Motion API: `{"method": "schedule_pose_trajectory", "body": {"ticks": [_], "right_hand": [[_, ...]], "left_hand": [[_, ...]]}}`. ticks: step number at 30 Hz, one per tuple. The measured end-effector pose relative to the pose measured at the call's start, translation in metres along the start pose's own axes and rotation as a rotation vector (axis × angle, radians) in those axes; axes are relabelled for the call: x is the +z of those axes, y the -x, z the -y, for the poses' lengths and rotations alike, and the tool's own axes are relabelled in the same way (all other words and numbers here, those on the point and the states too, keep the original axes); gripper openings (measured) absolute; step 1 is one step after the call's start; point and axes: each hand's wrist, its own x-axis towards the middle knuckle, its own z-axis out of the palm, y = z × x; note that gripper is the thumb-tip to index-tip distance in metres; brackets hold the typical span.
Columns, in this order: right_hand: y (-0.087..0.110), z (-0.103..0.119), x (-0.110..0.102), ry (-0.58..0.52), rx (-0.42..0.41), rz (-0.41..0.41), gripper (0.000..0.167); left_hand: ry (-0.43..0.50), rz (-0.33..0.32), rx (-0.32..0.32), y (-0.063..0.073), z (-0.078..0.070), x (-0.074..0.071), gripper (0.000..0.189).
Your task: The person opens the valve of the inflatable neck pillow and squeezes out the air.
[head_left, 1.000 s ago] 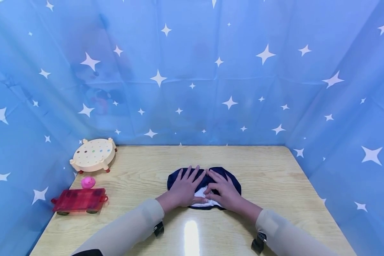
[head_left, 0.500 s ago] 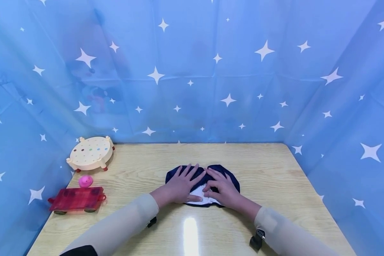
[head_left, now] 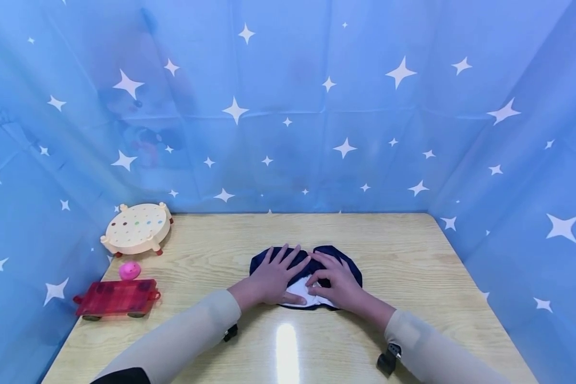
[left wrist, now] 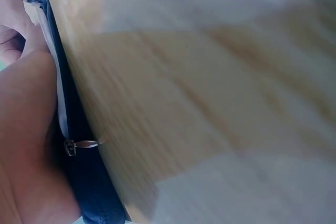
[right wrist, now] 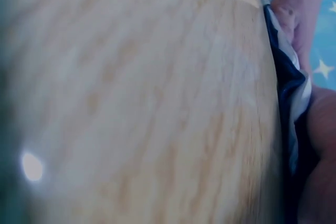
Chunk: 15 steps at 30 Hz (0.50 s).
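Note:
A navy zippered pouch with white lining showing along its near side lies flat on the table. My left hand rests on its left half, fingers spread, the thumb across the lining. On the right half lies my right hand, its thumb and forefinger pinching the white lining while the other fingers reach over the navy cloth. In the left wrist view a metal zipper pull hangs from the pouch's edge. The right wrist view shows the navy edge beside the lining. What the pouch contains is hidden.
At the table's left stand a cream round toy stand with short red-tipped legs, a small pink toy and a translucent red wheeled toy cart. A blue star-patterned curtain surrounds the wooden table.
The head view has shifted slightly. My left hand has moved only a little, its forearm now lying a bit farther left. My right hand and the pouch stay about the same.

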Motion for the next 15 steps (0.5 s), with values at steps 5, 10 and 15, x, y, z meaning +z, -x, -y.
{"method": "schedule_pose_trajectory", "body": {"ticks": [5,10,15], "right_hand": [[-0.0002,0.0008,-0.0001,-0.005,0.014,0.003,0.013],[-0.0004,0.0013,0.0003,-0.007,0.018,-0.001,0.013],[-0.0006,0.0011,0.0012,-0.003,0.026,0.005,0.014]], "left_hand": [[0.005,0.007,-0.003,0.0003,-0.0003,-0.0018,0.113],[0.006,0.01,-0.007,0.0002,-0.0002,-0.0022,0.114],[0.005,0.016,-0.008,0.0011,-0.0007,-0.0036,0.113]]}}
